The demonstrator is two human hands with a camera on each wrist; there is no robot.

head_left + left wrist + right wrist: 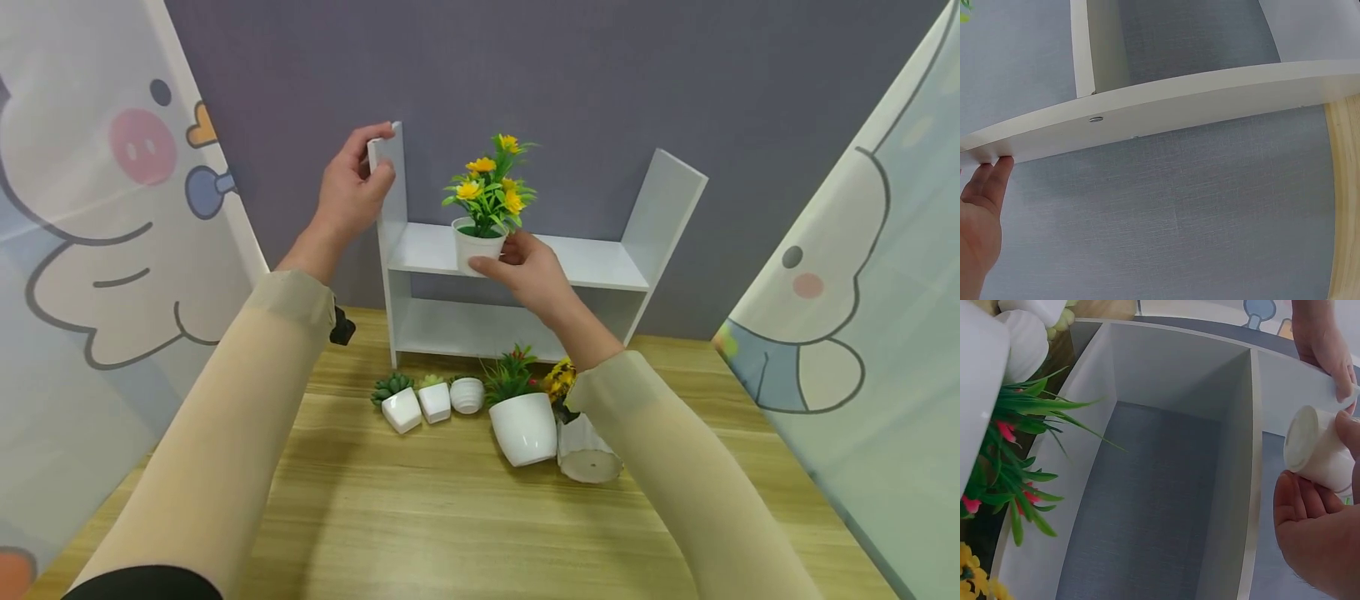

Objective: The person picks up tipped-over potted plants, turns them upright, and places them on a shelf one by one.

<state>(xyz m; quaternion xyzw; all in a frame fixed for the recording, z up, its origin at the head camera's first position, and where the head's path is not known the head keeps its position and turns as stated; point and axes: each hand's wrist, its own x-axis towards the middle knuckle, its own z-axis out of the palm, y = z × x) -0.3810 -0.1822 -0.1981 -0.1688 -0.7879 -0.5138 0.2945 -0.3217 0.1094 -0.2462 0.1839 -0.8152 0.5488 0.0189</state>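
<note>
Grey wall (525, 67) stands behind the wooden table (420, 517) in the head view, with cartoon-printed panels (75, 208) at both sides. Your left hand (348, 187) grips the top of the white shelf (450, 325) at its left side panel (392, 200), thumb on the inner face. Your right hand (536, 279) pinches the white pot of yellow flowers (478, 250), upright, in front of the upper board. Before the shelf lie three small white pots (435, 403), a larger white pot (525, 432) and a ridged pot (590, 458).

From the left wrist, you see your left fingertips touching the panel's outer face.

From the right wrist, your thumb and curled fingers hold the flower pot, its base apart from the board.
</note>
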